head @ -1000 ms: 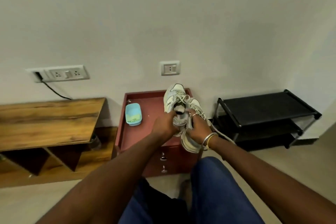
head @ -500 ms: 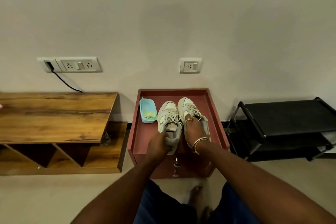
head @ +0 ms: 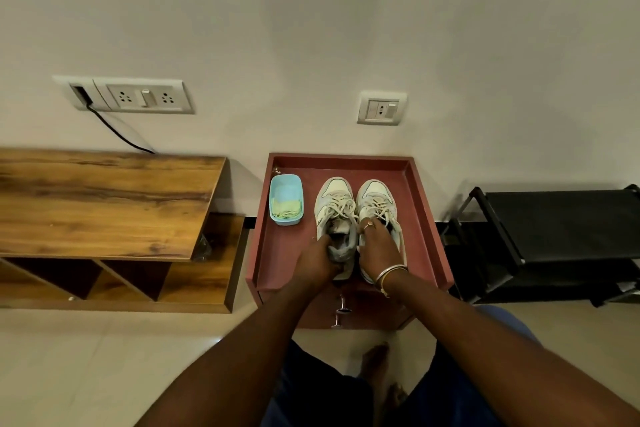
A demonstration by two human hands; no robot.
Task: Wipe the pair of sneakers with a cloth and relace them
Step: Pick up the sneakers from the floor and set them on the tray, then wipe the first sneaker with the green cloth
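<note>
On a red cabinet point(head: 429, 218), the left sneaker point(head: 334, 204) is gripped by the left hand point(head: 317, 258), the right sneaker point(head: 375, 199) by the right hand point(head: 377, 246).

The right hand point(head: 379, 246) wears a thin ring point(head: 369, 225) with a small round top on one finger. Two slim bangles point(head: 389, 272) circle its wrist, one silvery and one gold. Both forearms point(head: 242, 350) are uncovered. A dark blue garment point(head: 311, 392) covers the legs, and the feet point(head: 375, 357) are bare.
</note>
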